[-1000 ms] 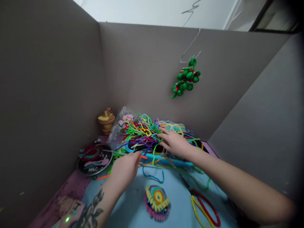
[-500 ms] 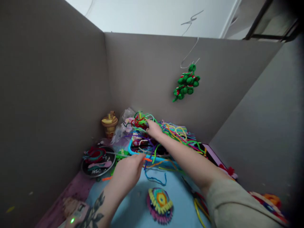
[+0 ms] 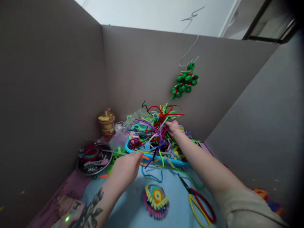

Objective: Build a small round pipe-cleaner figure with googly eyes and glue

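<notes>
A blue tray (image 3: 152,156) heaped with colourful pipe cleaners (image 3: 155,126) stands at the back of the blue mat. My right hand (image 3: 174,128) reaches into the heap and is closed on a bunch of pipe cleaners, lifting them so they stick up. My left hand (image 3: 125,169) rests at the tray's near edge, fingers pinched on an orange pipe cleaner (image 3: 144,157). A round woven pipe-cleaner piece (image 3: 156,198) lies on the mat in front of me.
Scissors with red and yellow handles (image 3: 200,205) lie right of the woven piece. A dark round dish (image 3: 95,157) with bits sits at the left, a small yellow jar (image 3: 106,123) behind it. A green pipe-cleaner ornament (image 3: 184,84) hangs on the grey partition. Grey walls enclose three sides.
My right hand moved from the left of the heap to its middle and pulled a bunch of pipe cleaners upward. My left hand stayed at the tray edge.
</notes>
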